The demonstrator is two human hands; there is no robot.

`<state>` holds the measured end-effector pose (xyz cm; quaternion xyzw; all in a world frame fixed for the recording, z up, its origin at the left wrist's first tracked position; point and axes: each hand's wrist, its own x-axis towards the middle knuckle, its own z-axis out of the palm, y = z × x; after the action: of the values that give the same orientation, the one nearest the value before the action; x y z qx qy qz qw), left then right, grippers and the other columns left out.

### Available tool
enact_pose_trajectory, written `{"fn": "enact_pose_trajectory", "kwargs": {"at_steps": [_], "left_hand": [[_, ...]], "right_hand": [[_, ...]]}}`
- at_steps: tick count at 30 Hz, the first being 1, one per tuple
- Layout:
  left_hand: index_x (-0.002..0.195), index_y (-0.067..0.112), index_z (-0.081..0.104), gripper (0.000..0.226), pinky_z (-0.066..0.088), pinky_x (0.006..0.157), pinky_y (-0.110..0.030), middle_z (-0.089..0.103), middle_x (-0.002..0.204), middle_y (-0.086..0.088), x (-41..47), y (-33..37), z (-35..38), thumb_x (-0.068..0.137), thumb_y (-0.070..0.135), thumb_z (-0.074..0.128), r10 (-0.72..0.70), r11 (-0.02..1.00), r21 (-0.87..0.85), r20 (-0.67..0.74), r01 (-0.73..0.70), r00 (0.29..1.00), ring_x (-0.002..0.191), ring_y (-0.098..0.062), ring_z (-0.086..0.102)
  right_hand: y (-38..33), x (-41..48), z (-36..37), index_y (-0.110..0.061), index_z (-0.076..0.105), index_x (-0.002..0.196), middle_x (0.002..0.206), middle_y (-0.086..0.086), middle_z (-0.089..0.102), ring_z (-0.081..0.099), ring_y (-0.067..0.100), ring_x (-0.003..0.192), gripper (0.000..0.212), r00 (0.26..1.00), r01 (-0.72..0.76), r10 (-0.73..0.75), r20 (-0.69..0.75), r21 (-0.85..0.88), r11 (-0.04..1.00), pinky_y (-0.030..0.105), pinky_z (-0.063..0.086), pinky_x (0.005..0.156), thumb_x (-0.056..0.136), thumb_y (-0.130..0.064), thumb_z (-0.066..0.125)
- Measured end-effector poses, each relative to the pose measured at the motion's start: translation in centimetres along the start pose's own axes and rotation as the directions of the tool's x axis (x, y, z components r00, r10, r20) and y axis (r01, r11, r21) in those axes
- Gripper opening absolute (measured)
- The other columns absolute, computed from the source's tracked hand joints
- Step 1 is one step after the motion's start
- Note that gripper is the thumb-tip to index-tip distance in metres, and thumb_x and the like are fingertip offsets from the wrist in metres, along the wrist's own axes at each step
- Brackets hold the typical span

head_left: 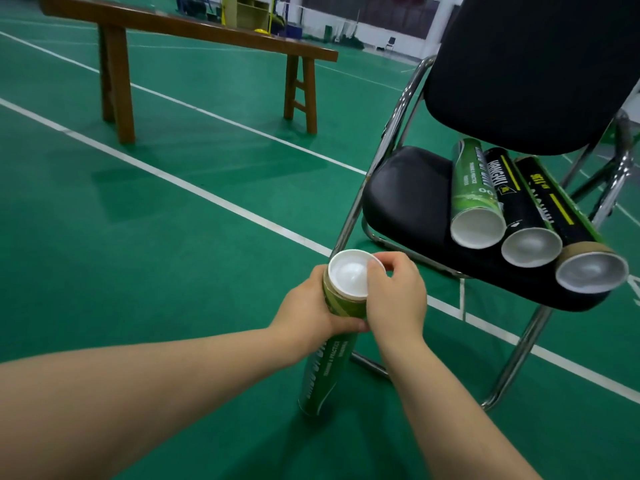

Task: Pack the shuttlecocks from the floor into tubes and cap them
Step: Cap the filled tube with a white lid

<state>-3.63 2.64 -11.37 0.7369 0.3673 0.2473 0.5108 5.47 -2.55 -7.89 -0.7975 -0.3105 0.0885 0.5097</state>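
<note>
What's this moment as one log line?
step: capping | left hand: holds green tube | right hand: pinches white cap on top | chair: three tubes lying

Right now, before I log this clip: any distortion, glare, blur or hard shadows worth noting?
Head view: the wide lens bows the bench and tilts the chair; lighting is even, shadows on the floor soft; a bright patch washes out the cap pinched by the right hand; the left hand and the tube it grips are sharp; the far hall looks soft.
</note>
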Motion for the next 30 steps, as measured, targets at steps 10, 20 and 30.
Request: {"fn": "enact_pose_trajectory", "kwargs": {"at_steps": [10, 20, 30], "left_hand": [[0.120, 0.031, 0.039, 0.077, 0.043, 0.076, -0.021, 0.058, 0.105, 0.014, 0.8, -0.1, 0.6, 0.059, 0.030, 0.086, 0.005, 1.000, 0.031, 0.077, -0.007, 0.997, 0.098, -0.009, 0.054], [0.107, 0.025, 0.062, 0.033, 0.043, 0.083, -0.025, 0.065, 0.108, 0.007, 1.4, 2.2, -0.1, 0.095, 0.046, 0.039, -0.183, 0.867, -0.440, 0.153, 0.233, 0.971, 0.096, -0.002, 0.057], [0.103, 0.014, 0.064, 0.027, 0.038, 0.057, -0.025, 0.063, 0.099, -0.006, 2.3, 2.7, 1.2, 0.094, 0.017, 0.038, -0.229, 0.872, -0.455, -0.049, 0.183, 0.972, 0.077, -0.015, 0.054]], "right_hand": [[1.1, 0.4, -0.6, -0.017, 0.059, 0.092, 0.099, -0.002, 0.055, 0.046, 0.013, 0.084, 0.011, 1.000, 0.003, -0.003, 0.002, -0.101, 0.995, 0.026, 0.030, 0.069, 0.090, -0.017, 0.048], [1.3, 0.6, -0.6, -0.019, 0.060, 0.087, 0.096, -0.003, 0.060, 0.054, 0.014, 0.084, 0.010, 0.999, -0.050, 0.051, 0.009, -0.007, 0.999, 0.029, 0.038, 0.068, 0.086, -0.016, 0.050], [1.4, 1.3, -0.2, -0.028, 0.062, 0.071, 0.082, -0.003, 0.066, 0.060, 0.023, 0.081, 0.025, 0.987, -0.124, 0.123, 0.107, -0.002, 0.992, 0.043, 0.054, 0.075, 0.086, -0.016, 0.046]]}}
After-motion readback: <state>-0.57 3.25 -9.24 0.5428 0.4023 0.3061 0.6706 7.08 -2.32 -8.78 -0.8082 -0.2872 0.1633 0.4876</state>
